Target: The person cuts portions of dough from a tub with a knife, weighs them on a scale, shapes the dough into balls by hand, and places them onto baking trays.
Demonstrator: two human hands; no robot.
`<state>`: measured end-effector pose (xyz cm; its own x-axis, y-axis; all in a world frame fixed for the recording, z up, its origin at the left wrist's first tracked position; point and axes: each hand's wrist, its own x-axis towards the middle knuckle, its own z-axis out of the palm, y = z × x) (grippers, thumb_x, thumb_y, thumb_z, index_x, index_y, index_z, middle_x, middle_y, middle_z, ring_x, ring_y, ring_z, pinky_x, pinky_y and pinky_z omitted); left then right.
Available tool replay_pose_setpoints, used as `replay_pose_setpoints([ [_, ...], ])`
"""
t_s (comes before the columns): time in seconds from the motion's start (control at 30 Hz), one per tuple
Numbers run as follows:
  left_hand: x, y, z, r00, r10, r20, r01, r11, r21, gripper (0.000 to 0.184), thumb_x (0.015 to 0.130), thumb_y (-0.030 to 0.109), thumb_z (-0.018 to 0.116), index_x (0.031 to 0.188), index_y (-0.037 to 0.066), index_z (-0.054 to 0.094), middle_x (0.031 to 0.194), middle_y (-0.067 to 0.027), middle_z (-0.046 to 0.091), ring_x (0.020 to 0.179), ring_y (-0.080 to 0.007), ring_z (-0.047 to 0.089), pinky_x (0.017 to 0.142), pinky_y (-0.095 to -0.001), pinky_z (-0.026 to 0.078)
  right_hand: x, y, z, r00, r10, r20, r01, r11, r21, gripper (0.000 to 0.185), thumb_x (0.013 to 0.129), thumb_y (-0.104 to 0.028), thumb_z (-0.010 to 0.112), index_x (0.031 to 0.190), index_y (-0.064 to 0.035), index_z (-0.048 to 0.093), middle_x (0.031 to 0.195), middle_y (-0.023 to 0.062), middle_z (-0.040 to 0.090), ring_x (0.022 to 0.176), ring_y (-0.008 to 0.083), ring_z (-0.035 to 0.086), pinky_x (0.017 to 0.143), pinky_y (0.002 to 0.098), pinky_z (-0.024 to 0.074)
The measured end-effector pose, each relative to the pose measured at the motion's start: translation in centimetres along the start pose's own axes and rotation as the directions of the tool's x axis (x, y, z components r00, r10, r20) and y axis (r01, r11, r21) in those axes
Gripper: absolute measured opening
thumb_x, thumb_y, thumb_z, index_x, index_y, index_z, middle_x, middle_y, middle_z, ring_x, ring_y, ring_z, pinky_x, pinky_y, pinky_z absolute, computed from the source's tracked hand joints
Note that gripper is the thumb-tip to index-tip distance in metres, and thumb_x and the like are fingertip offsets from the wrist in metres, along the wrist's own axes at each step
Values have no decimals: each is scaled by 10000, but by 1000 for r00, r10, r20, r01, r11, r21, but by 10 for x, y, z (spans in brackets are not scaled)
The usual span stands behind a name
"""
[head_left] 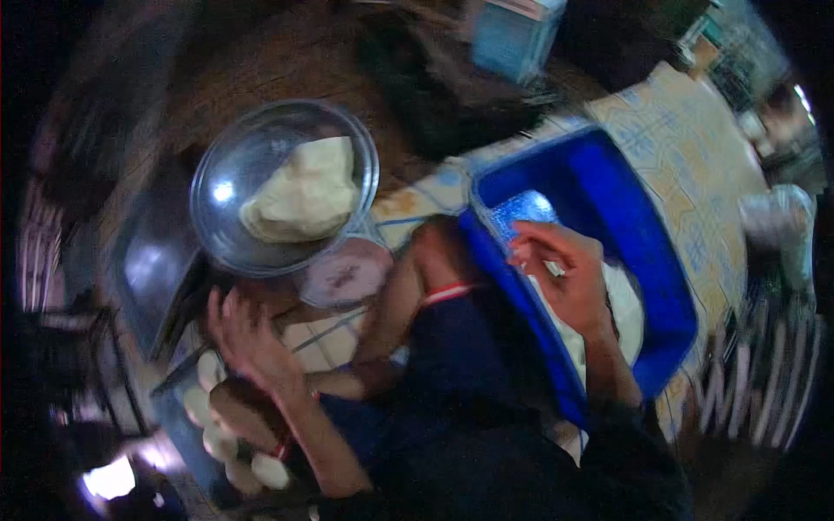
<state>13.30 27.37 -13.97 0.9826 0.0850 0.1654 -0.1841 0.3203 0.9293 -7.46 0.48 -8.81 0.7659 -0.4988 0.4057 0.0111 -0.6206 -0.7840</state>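
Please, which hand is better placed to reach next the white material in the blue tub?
Probably the right hand: it shows over the blue tub, close to the white material. The left hand is away from it, near the tray of pale dough pieces.

blue bin [618,187] 1; clear bowl [265,139] 1; dough lump [304,195] in bowl 1; dough rounds [271,471] 5+

A knee [437,250] obstructs the path between the bowl [199,204] and open-topped blue bin [627,204].
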Motion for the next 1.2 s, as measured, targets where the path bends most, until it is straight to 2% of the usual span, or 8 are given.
replay_pose_setpoints([
  [0.17,60,-6,46,987,-162,7,162,987,-7,361,801,-16,497,1161,-26,515,1051,-116,580,926,-221,554,835,-366,452,118,-42,156,737,-573,358,623,782,-29,376,786,-70,633,1153,-18,566,1033,157,627,869,305,654,746,380,531],
  [0.3,68,-39,54,986,-85,-147,71,993,-96,301,797,-39,431,1061,-42,576,965,-112,610,818,-198,574,746,-340,466,146,-41,218,596,-419,685,786,478,-392,409,747,-76,645,1143,-30,554,968,172,636,882,332,644,767,396,510],
  [0.5,80,-40,58,959,247,-137,-182,911,370,321,769,-54,428,1038,-84,599,949,-125,630,818,-181,572,711,-334,455,160,-55,226,905,-145,400,61,975,215,206,726,-125,620,881,8,646,719,129,620,682,171,608,607,312,485],
  [0.63,84,-14,61,965,180,-193,-30,801,598,335,706,-36,508,1026,-43,607,939,-211,643,848,-338,621,781,-394,461,175,-54,214,870,294,395,-492,503,710,219,672,-146,638,839,-4,636,787,86,610,724,219,606,626,317,497],
  [0.9,87,16,70,873,468,-139,-332,778,533,457,628,-92,580,1077,-11,606,873,-201,611,814,-372,587,759,-417,467,199,-58,182,945,178,275,-319,301,899,286,682,-162,534,898,12,602,820,140,623,725,279,633,680,389,541],
  [1.07,89,45,80,984,45,-175,-57,996,-66,498,613,-87,557,1101,4,595,943,-173,619,924,-353,572,828,-401,464,188,-106,162,936,-14,352,-347,144,927,342,679,-186,512,925,37,589,854,153,632,727,269,626,667,389,532],
  [1.13,81,62,83,729,683,-39,-625,688,369,510,604,-83,532,1101,10,600,977,-152,629,956,-342,565,846,-381,463,186,-110,156,947,-48,318,-311,123,943,368,682,-202,502,943,45,583,864,161,633,734,280,629,672,389,535],
  [1.2,88,57,82,735,678,-18,-605,666,436,460,669,-42,518,1122,-1,593,975,-156,628,906,-332,587,797,-365,478,182,-114,143,956,-83,283,-274,105,956,395,686,-218,493,962,52,576,874,170,633,741,290,632,678,390,538],
])
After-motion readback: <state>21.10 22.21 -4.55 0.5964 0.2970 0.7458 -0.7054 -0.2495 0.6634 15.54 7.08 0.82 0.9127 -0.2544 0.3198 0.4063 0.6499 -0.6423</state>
